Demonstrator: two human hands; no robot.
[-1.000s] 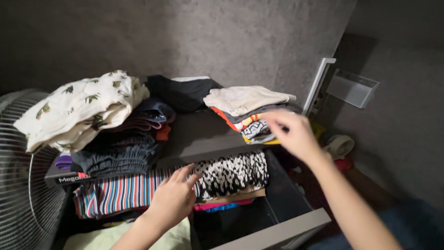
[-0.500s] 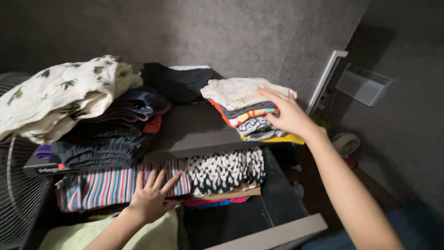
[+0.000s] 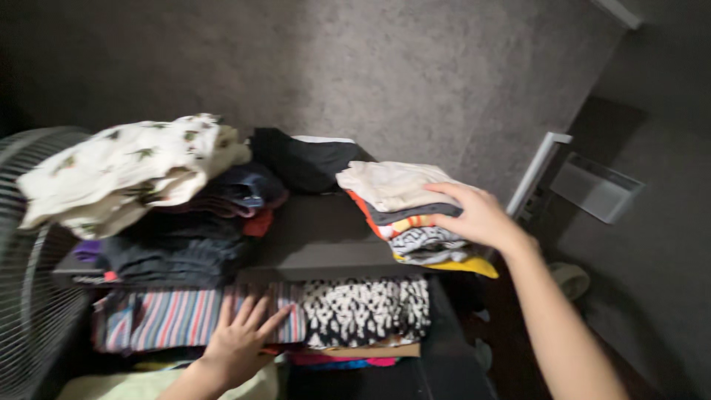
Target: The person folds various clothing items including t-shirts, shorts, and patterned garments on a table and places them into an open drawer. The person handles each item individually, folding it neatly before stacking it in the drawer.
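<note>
A home, likely a bedroom corner: folded clothes stacked on a dark dresser (image 3: 326, 244) against a grey wall, open drawer (image 3: 459, 363) at six o'clock, fan (image 3: 29, 296) at nine.

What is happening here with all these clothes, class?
A person is handling folded clothes at a dark drawer unit. The right hand grips the side of a small folded stack on top. The left hand rests flat on a striped garment in the open drawer, beside a black-and-white patterned one.
</note>
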